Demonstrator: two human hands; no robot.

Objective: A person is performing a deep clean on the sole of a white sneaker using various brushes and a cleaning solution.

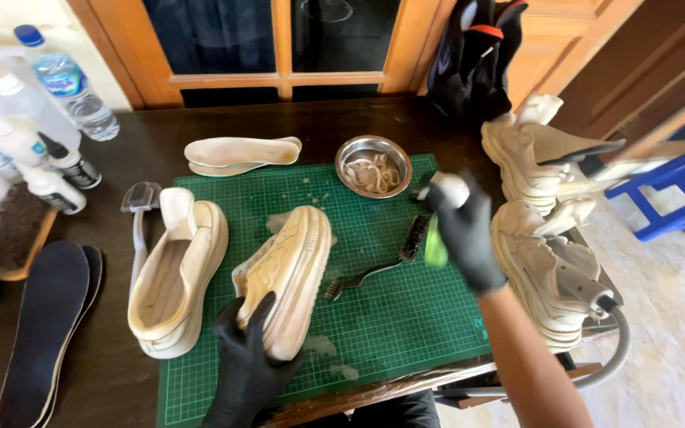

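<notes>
Cream sneaker (288, 273) lies tipped on its side near the middle of a green cutting mat (406, 317), sole turned toward the right. The left hand (249, 353), in a black glove, has its grip closed around the near end of this shoe, fingers spread over the upper. The right hand (465, 234), also black-gloved, hovers above the mat to the right of the shoe; its grip is wrapped around a small bottle (440, 226) with a white top and green body, blurred in the picture.

Between the two hands, a dark brush (390, 257) with a wire-like handle rests on the mat. Just left of the held shoe, a second cream sneaker (174, 273) sits upright, partly on the mat. At the far edge of the mat stands a small metal bowl (373, 165) holding pale laces. Left of the bowl, two pale insoles (239, 154) lie stacked on the dark bench (144, 143). Two dark insoles (45, 325) lie at the near left. Several plastic bottles (25, 119) crowd the far left. On the right, two more cream shoes (537, 238) are mounted on a rack.
</notes>
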